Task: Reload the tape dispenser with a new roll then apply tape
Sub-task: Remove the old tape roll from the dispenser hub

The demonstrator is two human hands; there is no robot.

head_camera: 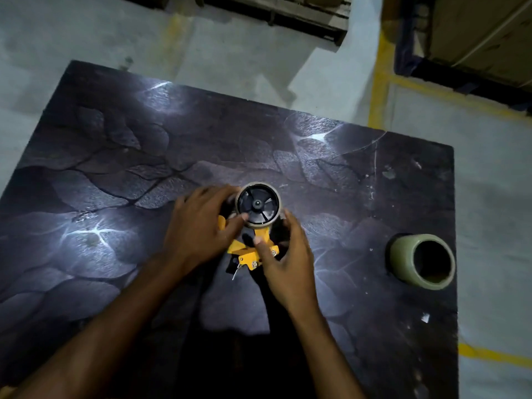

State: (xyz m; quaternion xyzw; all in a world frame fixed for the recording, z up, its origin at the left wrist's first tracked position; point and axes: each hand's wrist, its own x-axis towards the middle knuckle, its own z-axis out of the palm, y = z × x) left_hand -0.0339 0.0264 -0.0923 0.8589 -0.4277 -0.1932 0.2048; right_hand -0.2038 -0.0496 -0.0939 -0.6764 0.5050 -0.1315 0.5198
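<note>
A yellow tape dispenser [250, 251] stands on the dark table [115, 156], near the middle. On its black spoked hub [257, 203] sits a thin, nearly empty tape core [277, 197]. My left hand [201, 226] grips the core's left side, thumb across its lower edge. My right hand [283, 251] holds the dispenser's yellow frame from the right, thumb pressed on the plate. A full olive-coloured tape roll [403, 251] lies at the table's right edge, apart from both hands.
The table's right edge [455, 226] runs just beyond the full roll. Concrete floor with yellow lines [377, 90] surrounds the table. Cardboard boxes [483, 33] stand on a pallet at the top right.
</note>
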